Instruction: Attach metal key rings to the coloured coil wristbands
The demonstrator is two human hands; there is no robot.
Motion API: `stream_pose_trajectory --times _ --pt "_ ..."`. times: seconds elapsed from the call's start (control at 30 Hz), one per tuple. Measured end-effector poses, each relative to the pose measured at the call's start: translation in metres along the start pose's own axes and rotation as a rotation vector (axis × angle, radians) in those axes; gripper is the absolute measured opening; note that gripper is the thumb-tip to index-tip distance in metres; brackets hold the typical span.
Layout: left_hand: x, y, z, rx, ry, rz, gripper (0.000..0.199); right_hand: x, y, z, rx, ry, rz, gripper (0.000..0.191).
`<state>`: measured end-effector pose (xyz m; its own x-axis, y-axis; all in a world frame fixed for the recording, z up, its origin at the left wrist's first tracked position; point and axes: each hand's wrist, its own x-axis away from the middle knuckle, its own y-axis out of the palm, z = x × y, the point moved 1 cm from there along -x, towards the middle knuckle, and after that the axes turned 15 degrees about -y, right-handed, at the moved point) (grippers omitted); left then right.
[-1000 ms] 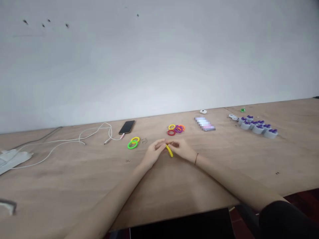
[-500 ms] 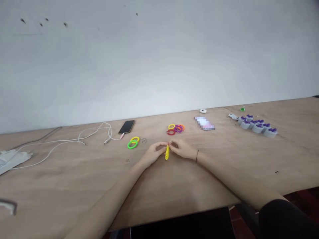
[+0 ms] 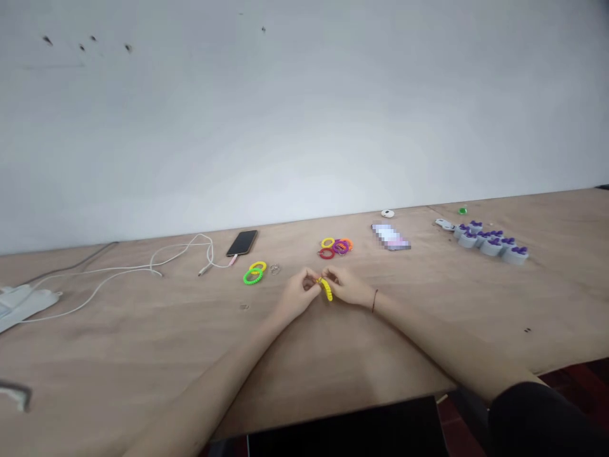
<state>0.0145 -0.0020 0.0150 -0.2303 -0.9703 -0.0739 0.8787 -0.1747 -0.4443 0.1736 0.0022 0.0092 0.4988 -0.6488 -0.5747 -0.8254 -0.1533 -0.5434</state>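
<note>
My left hand (image 3: pixel 301 293) and my right hand (image 3: pixel 349 285) meet above the table, fingertips pinched together. Between them hangs a yellow spiral coil wristband (image 3: pixel 327 290), its lower end tilted to the right. Something small and metallic shows at its top, where the fingers hide most of it. To the left lie a green coil wristband (image 3: pixel 252 277), a yellow coil wristband (image 3: pixel 258 266) and small metal rings (image 3: pixel 275 269). Beyond my hands, a pile holds a red coil wristband (image 3: pixel 326 254), a purple coil wristband (image 3: pixel 341 247) and others in yellow and orange.
A black phone (image 3: pixel 242 242) on a white cable (image 3: pixel 155 264) lies at left. Behind my right hand are a blurred-out phone (image 3: pixel 391 236) and a white oval object (image 3: pixel 387 214). Several grey cups with purple tops (image 3: pixel 490 244) stand at right. The wall bounds the table's back.
The yellow wristband between my fingers has turned, its lower end swinging to the right. My hands stay close together in nearly the same place.
</note>
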Motion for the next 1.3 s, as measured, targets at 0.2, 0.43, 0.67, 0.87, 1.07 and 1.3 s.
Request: stream_pose_trajectory --times 0.2,0.43,0.67,0.87,1.07,1.3 --pt "0.005 -0.001 0.007 -0.131 0.068 0.108 0.006 -0.002 0.0 0.0 -0.107 0.06 0.062 0.011" --pt "0.008 -0.004 0.009 -0.154 0.187 0.18 0.01 -0.003 0.008 0.0 -0.468 0.36 0.166 0.009" --pt "0.003 -0.005 0.0 0.043 0.05 -0.087 0.028 -0.003 0.011 0.001 -0.631 0.421 0.181 0.018" --pt "-0.002 -0.008 -0.005 0.116 0.028 -0.195 0.029 -0.002 -0.004 0.001 -0.392 0.196 0.077 0.011" --pt "-0.004 -0.005 -0.009 0.169 -0.009 -0.241 0.03 -0.005 -0.014 -0.004 -0.184 0.043 -0.003 0.01" --pt "-0.005 0.002 -0.011 0.324 -0.063 -0.165 0.03 -0.006 -0.001 0.0 -0.327 0.248 0.176 0.007"
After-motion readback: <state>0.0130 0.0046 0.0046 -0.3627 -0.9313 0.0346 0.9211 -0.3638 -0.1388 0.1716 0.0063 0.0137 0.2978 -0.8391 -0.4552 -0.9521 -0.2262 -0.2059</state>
